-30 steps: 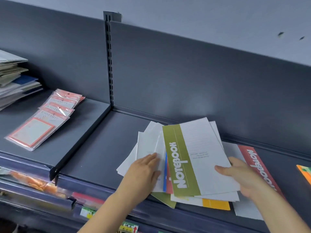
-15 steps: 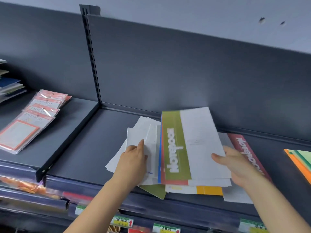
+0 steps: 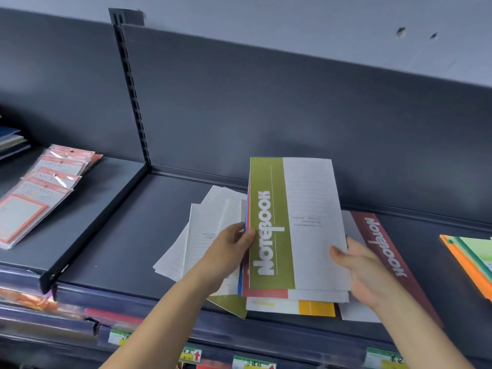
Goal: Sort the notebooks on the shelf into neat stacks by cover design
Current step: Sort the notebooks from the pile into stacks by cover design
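**A:** Far left first?
**B:** Dark folders [image 3: 12, 142] at the frame edge, then orange-bordered packets [image 3: 40, 193] fanned on the raised section. Slotted upright [image 3: 133, 97] behind.
**A:** Hands?
**B:** Left grip [image 3: 229, 251] reaches in from below, forearm angled right. It's closed on the left edge of the green-topped stack [image 3: 271, 235], thumb on the cover. White-backed notebooks [image 3: 202, 235] lie fanned under that hand on the shelf [image 3: 127, 235].
**A:** Stack's where?
**B:** Mid-shelf, held btwn both hands, over a yellow-banded notebook [image 3: 316, 308] at the front lip.
**A:** Right side?
**B:** Right grip [image 3: 364, 272] pinches the stack's right edge: thumb on the white cover, fingers underneath. Maroon notebook [image 3: 383, 251] lies flat beside it, partly hidden by the hand. Far right, orange & green notebooks [image 3: 468, 262], cut off by the frame.
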The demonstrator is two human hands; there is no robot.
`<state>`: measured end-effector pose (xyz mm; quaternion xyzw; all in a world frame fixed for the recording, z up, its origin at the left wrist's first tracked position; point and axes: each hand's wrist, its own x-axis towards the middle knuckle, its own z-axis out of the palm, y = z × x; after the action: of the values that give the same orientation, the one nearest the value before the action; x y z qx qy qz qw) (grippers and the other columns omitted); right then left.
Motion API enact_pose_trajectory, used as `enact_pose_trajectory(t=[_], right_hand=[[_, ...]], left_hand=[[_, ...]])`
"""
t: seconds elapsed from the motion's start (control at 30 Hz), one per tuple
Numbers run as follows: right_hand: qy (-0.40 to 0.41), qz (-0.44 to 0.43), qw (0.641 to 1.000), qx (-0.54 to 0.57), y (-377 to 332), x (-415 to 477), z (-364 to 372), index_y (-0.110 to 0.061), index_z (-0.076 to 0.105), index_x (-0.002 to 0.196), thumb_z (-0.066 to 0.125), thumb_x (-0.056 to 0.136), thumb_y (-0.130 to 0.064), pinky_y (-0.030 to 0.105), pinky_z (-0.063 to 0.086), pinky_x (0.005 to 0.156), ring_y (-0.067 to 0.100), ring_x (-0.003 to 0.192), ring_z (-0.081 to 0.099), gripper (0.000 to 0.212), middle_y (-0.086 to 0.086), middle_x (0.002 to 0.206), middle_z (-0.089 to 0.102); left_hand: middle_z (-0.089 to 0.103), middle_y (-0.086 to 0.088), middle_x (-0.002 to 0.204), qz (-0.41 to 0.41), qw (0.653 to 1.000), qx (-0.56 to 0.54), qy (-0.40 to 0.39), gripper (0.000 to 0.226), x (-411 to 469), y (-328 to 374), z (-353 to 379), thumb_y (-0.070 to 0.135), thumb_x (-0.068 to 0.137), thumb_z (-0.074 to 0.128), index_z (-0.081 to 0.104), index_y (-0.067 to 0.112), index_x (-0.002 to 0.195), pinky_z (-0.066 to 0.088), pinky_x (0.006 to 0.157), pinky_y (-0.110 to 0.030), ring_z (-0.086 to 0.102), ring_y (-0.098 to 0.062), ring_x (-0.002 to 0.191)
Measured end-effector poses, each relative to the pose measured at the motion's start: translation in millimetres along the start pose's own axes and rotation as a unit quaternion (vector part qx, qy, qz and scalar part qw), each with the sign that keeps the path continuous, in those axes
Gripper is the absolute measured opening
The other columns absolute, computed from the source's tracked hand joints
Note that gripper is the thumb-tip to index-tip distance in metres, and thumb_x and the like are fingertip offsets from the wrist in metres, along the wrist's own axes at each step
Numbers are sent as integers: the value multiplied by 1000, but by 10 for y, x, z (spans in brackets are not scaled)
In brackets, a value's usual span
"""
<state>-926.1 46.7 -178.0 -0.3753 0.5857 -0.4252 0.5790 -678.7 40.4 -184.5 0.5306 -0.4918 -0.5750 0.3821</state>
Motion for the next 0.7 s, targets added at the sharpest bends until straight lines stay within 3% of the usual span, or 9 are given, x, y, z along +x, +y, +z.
enact_pose_trajectory(t=[0.07, 0.2, 0.3, 0.4, 0.53, 0.63, 0.7], right_hand=[[-8, 1, 1000, 24, -25, -26, -23, -15, 61, 116, 52, 92, -6, 40, 51, 81, 26, 104, 65, 27, 6, 110, 71], [0, -6, 1000, 23, -89, -71, -66, -15, 62, 113, 53, 92, -6, 41, 51, 87, 25, 105, 65, 25, 5, 112, 71], [43, -26, 999, 0, -157, -111, -92, -16, 62, 110, 55, 92, -5, 41, 50, 89, 25, 104, 64, 22, 3, 111, 70], [48, -25, 999, 7, -189, -148, -134, -16, 61, 114, 55, 92, -6, 40, 49, 90, 25, 105, 63, 25, 2, 112, 70], [45, -14, 998, 44, -182, -192, -205, -18, 61, 114, 51, 95, -8, 38, 51, 76, 27, 101, 63, 23, 4, 109, 69], [75, -32, 996, 40, -224, -246, -386, -16, 61, 110, 50, 95, -5, 34, 49, 69, 24, 92, 64, 22, 4, 103, 69], [102, -43, 994, 24, -244, -271, -654, -7, 61, 112, 50, 93, 1, 34, 49, 70, 26, 86, 65, 24, 12, 105, 68]], left_hand=[[73, -7, 106, -28, 992, -118, -33, 27, -5, 63, -52, 17, 99, 49, 58, 13, 124, 57, 85, -36, 71, -22, 96], [76, -6, 93, 4, 995, -100, -10, 20, -8, 164, -43, 14, 95, 56, 66, 9, 112, 59, 75, -32, 73, -20, 86], [75, 0, 81, -1, 993, -114, 15, 23, -7, 161, 9, 15, 91, 62, 67, 9, 113, 58, 77, -28, 73, -15, 83], [76, -4, 95, -35, 992, -118, -23, 23, -41, 181, 49, 23, 92, 59, 67, 9, 109, 57, 83, -32, 72, -20, 91], [74, -11, 105, -90, 984, -140, -68, 26, -61, 203, 102, 28, 97, 52, 60, 8, 112, 58, 79, -41, 71, -28, 93], [73, -18, 99, -74, 995, -59, 24, 25, -19, 148, 87, 26, 98, 53, 61, 3, 105, 56, 84, -50, 69, -37, 92], [70, -17, 93, -33, 994, 27, 106, 16, 34, 98, 36, 19, 96, 54, 63, 6, 95, 55, 78, -44, 66, -34, 82]])
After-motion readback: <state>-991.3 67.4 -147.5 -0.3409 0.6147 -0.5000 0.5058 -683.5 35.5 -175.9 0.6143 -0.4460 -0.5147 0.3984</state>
